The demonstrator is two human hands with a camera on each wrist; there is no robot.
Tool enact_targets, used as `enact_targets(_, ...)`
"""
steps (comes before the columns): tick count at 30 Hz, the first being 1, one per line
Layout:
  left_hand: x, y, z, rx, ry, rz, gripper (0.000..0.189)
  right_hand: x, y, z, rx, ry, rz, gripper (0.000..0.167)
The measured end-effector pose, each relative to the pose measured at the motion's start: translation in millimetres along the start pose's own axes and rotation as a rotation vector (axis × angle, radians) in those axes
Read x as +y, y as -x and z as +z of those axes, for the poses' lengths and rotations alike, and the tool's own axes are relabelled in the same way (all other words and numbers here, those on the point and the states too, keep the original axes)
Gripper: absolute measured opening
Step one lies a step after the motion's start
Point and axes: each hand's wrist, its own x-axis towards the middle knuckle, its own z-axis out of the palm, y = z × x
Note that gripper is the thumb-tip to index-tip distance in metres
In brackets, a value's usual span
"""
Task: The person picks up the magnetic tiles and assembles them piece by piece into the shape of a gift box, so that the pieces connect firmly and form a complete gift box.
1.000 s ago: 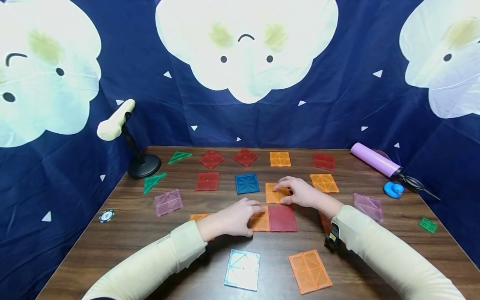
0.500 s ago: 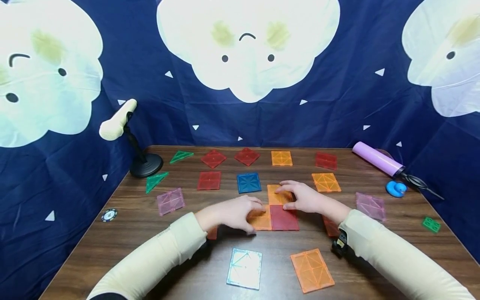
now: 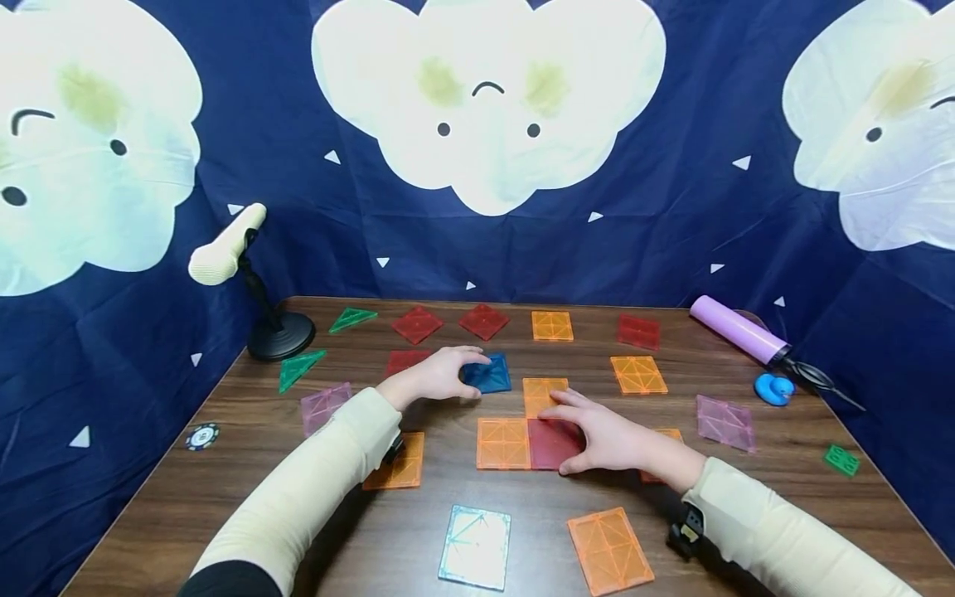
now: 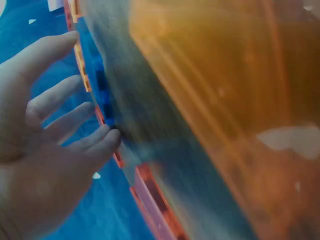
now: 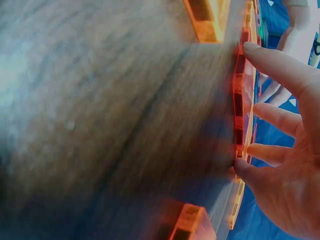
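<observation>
In the head view, my left hand [image 3: 440,373] is at the left part of a blue magnetic tile [image 3: 494,377], thumb by its near edge and fingers by its far edge. The tile lies flat. My right hand [image 3: 604,435] straddles a red magnetic tile [image 3: 543,444], thumb at the near edge and fingers at the far edge. That red tile adjoins an orange tile [image 3: 503,444] on its left and another orange tile [image 3: 543,396] behind it. The right wrist view shows the red tile [image 5: 241,95] edge-on between thumb and fingers.
A pale blue tile [image 3: 475,547] and an orange tile [image 3: 610,551] lie in front. Several red, orange, green and purple tiles surround the hands. A black stand [image 3: 281,336] is at left; a purple pump [image 3: 739,330], blue duck [image 3: 773,389] and green brick [image 3: 841,459] are at right.
My left hand has left the orange tile and moved away to the blue one. My right hand has come nearer, from the far orange tile to the red tile. The head view has tilted slightly.
</observation>
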Motion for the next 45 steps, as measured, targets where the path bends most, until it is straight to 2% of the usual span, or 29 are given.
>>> enact_targets(5,3.1,-1.2,2.6,-0.038,-0.040,0.013,0.055,-4,-2.8,3,0.011,0.011,0.009,0.073)
enact_targets(14,23.9,3.7,3.5,-0.079,0.008,0.017,0.056,-5,-8.1,0,0.002,0.016,0.024,0.072)
enact_targets(20,31.1,4.5,6.1,-0.098,0.005,0.027,0.055,-4,-11.7,-2,0.002,0.020,0.035,0.072)
enact_targets(25,37.3,7.5,7.8,-0.124,0.020,-0.004,0.057,-4,-13.3,-3,-0.002,0.015,0.032,0.072)
enact_targets(29,48.0,10.6,8.9,-0.129,-0.005,-0.014,0.060,-4,-13.7,-6,-0.008,0.022,0.014,0.070)
enact_targets(32,56.6,13.4,12.3,-0.119,-0.058,-0.010,0.065,-2,-12.3,-12,-0.002,0.025,-0.007,0.067)
enact_targets(35,63.3,18.1,19.2,-0.124,-0.100,-0.001,0.072,5,-9.3,-19,0.031,0.008,-0.028,0.064)
enact_targets(40,77.5,27.7,30.0,-0.149,-0.100,0.051,0.078,33,-0.5,-35,0.175,-0.007,-0.041,0.056)
enact_targets(42,84.0,31.1,33.5,-0.156,-0.109,0.059,0.080,47,4.3,-42,0.230,0.029,-0.026,0.052)
enact_targets(45,90.4,34.6,38.6,-0.166,-0.138,0.036,0.084,66,11.8,-53,0.273,0.098,0.022,0.052)
